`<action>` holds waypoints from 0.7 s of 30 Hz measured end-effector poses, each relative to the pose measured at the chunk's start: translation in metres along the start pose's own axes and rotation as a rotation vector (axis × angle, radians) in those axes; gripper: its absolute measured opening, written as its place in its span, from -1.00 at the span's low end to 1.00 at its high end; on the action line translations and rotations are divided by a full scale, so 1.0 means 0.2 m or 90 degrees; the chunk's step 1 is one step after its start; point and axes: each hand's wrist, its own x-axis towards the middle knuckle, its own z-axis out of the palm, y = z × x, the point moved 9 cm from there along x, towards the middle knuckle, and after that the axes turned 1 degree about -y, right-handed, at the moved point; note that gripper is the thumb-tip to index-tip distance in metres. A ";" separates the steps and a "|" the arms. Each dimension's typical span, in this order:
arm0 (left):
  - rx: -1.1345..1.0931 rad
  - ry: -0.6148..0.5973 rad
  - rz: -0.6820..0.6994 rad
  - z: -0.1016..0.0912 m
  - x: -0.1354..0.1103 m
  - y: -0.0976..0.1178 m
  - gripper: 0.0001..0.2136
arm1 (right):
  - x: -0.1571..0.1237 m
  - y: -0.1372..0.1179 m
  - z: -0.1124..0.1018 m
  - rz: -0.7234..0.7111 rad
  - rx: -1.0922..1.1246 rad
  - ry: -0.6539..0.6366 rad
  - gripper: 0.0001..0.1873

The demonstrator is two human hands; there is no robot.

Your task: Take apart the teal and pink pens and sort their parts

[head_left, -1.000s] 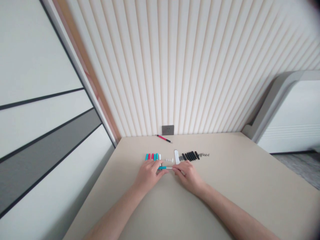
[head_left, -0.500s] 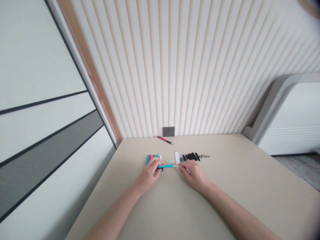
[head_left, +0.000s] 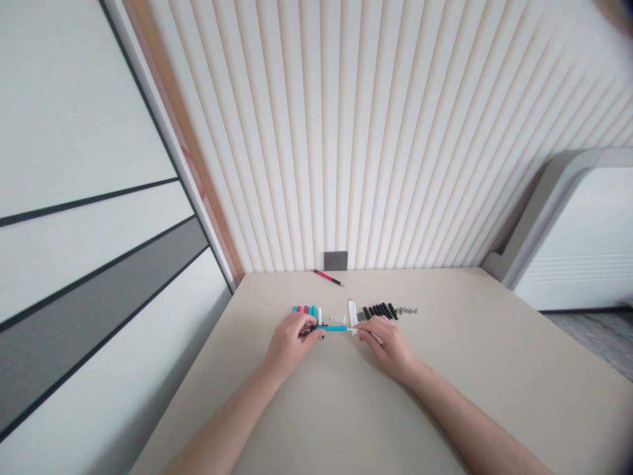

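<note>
My left hand [head_left: 289,341] is closed around the left end of a blue pen barrel [head_left: 337,328], which lies level just above the table. A thin white refill [head_left: 351,328] sticks out of the barrel's right end. My right hand [head_left: 390,343] pinches the refill's outer end between thumb and fingertips. Behind my left fingers is a row of blue and red pen barrels [head_left: 306,311], partly hidden, with a white one [head_left: 320,315] beside it. Small whitish pieces [head_left: 338,319] lie just beyond the held barrel. Dark parts near my left fingertips are too small to make out.
Several white refills [head_left: 351,310] lie side by side in the middle. To their right are black grips [head_left: 380,311] and small metal springs [head_left: 408,310]. A red and black pen [head_left: 328,277] lies near the wall, below a dark socket [head_left: 336,261].
My left hand has shifted slightly left and changed its hold, so more of the coloured barrels shows behind it. The blue barrel sits slightly further right. The camera view has turned a little.
</note>
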 end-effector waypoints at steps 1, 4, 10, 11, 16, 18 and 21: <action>0.009 -0.003 0.002 0.00 0.00 0.00 -0.84 | 0.00 0.00 0.00 -0.001 0.000 0.001 -0.75; 0.016 -0.003 0.016 0.00 0.00 0.02 -0.83 | 0.00 -0.01 -0.01 0.004 0.001 0.004 -0.74; -0.060 -0.021 0.092 0.01 0.00 0.07 -0.91 | 0.00 0.04 -0.02 0.069 0.021 0.036 -0.72; -0.071 -0.029 0.100 0.01 0.00 0.08 -0.90 | 0.00 0.06 -0.03 0.083 0.028 0.041 -0.71; -0.083 -0.047 0.117 0.02 0.00 0.10 -0.84 | -0.01 0.10 -0.03 0.131 0.054 0.045 -0.67; -0.071 -0.042 0.111 0.02 0.00 0.09 -0.83 | -0.01 0.11 -0.03 0.145 0.067 0.051 -0.68; -0.043 -0.022 0.085 0.02 0.00 0.05 -0.85 | -0.02 0.14 -0.03 0.174 0.098 0.073 -0.68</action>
